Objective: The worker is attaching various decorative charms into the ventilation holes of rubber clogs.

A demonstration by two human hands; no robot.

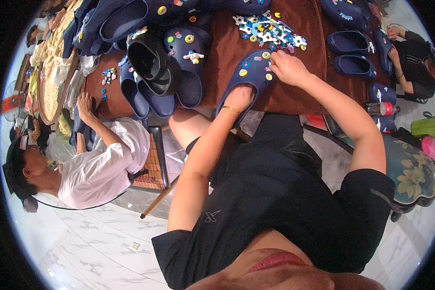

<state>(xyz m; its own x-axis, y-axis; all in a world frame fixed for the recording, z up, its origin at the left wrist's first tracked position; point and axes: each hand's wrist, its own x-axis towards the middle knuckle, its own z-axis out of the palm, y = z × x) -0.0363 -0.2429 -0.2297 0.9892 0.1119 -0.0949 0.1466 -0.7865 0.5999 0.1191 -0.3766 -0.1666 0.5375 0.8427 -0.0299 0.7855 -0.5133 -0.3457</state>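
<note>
A navy clog (233, 83) with ventilation holes is tilted at the near edge of the brown-covered table, its toe pointing away. My left hand (241, 98) reaches into its opening and holds it from inside; the fingers are hidden by the upper. Closed fingers of my right hand (290, 69) press at the toe's right side, and whatever they pinch is hidden. Several charms dot the clog, among them a blue flower charm (246, 65) and a round yellow charm (243, 73). Just beyond the toe lies a loose pile of white, blue and yellow charms (270, 32).
Left of my clog, black clogs (152, 65) rest on decorated navy ones (188, 58). More navy clogs (350, 43) line the right, near a bottle with a red label (383, 108). A person in white (106, 157) works at left; another in black (415, 63) sits at far right.
</note>
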